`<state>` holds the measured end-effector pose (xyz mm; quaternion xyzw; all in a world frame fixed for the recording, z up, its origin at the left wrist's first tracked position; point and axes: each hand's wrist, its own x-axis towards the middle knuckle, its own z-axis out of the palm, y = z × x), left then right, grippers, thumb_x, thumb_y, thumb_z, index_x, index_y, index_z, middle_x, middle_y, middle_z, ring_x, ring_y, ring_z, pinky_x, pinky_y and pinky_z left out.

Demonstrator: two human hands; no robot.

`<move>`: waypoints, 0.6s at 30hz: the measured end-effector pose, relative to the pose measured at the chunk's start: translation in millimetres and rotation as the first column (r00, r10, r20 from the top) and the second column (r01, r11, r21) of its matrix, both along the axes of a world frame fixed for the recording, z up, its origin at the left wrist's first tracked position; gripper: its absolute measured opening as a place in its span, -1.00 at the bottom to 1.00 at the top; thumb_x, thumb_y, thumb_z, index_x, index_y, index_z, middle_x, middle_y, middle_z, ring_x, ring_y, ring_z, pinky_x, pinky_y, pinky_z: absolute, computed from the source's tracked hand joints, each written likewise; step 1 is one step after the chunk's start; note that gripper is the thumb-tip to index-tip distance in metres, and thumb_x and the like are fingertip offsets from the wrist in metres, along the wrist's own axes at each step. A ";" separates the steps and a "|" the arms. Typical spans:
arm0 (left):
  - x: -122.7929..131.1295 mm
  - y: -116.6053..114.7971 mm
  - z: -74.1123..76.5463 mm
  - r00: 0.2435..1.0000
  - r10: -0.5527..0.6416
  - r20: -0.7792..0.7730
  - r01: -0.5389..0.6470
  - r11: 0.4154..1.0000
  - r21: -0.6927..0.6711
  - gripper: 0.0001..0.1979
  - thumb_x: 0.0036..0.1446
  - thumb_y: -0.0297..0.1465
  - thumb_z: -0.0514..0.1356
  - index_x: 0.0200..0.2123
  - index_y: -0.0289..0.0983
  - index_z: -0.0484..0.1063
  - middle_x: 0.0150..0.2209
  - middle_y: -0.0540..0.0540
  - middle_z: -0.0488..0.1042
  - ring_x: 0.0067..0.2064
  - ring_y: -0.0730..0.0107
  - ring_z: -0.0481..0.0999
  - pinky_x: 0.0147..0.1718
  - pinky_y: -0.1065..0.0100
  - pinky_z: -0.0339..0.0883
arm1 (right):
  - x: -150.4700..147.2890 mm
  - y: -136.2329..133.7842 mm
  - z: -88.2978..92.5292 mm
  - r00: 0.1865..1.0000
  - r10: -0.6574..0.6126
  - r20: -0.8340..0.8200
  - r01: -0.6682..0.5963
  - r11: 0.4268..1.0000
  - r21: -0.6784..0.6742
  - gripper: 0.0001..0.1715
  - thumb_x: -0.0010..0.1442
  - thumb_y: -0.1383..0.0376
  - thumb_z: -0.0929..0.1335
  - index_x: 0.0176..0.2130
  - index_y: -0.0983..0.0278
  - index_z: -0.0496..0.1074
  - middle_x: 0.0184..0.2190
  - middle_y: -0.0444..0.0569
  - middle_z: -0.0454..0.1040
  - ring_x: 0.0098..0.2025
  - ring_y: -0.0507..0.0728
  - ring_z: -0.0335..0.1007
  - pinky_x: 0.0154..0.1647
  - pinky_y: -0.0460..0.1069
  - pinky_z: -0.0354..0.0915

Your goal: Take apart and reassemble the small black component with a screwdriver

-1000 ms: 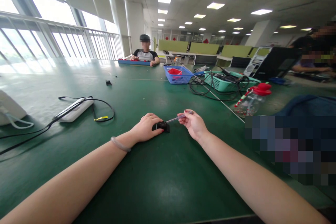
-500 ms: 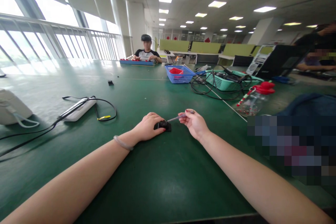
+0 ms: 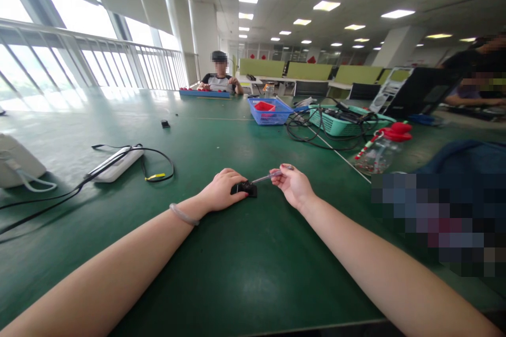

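A small black part [image 3: 245, 188] lies on the green table, its left side covered by my fingers. My left hand [image 3: 222, 190] is closed around it, thumb on the near side and fingers on the far side. In my right hand [image 3: 293, 186] is a slim screwdriver [image 3: 265, 177], pinched near its handle end between thumb and fingers. It slants down to the left, and its tip meets the top of the black part. Whether the tip sits in a screw is too small to tell.
To the left lie a white power bank [image 3: 119, 164] and black cables. Farther off are a small black piece [image 3: 165, 124], a blue basket [image 3: 271, 117] and a green basket [image 3: 336, 126] with cables. A red-lidded bottle [image 3: 377, 155] stands right. A person [image 3: 220, 76] sits across the table.
My hands, the screwdriver and the black part hold nearly the same pose. Across the table, the seated person has raised one hand. The whole view has shifted very slightly.
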<state>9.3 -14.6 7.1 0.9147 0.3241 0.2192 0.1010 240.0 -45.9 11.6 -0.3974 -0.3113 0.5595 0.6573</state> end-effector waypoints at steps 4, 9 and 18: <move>0.0 0.8 -0.7 1.000 0.006 -0.004 -0.006 1.000 0.010 -0.63 0.10 -0.14 0.19 -0.08 -0.19 0.48 -0.07 -0.15 0.50 0.05 0.08 0.38 0.09 0.06 0.22 | -0.7 0.9 -1.0 1.000 -0.005 -0.020 0.004 1.000 -0.027 -0.88 0.16 0.43 0.33 -0.38 0.25 0.29 -0.50 -0.02 0.56 -0.54 0.04 0.43 -0.48 -0.07 0.38; 1.6 0.0 2.7 0.999 -0.029 0.031 0.029 0.999 0.022 -0.66 0.07 -0.18 0.21 -0.10 -0.17 0.49 -0.09 -0.12 0.52 0.03 0.12 0.40 0.10 0.08 0.21 | -4.1 -0.2 -2.7 0.999 0.039 -0.008 -0.039 0.998 -0.051 -0.89 0.17 0.43 0.33 -0.36 0.25 0.30 -0.46 0.01 0.58 -0.53 0.04 0.46 -0.44 -0.06 0.41; 3.4 -5.4 8.3 0.998 -0.043 0.045 0.040 0.997 0.070 -0.69 0.08 -0.20 0.21 -0.11 -0.15 0.50 -0.12 -0.09 0.54 0.02 0.13 0.40 0.10 0.10 0.22 | -4.0 -1.1 0.2 0.998 0.034 -0.048 -0.037 0.997 -0.074 -0.87 0.18 0.42 0.33 -0.39 0.25 0.30 -0.49 -0.03 0.56 -0.55 0.03 0.42 -0.48 -0.07 0.39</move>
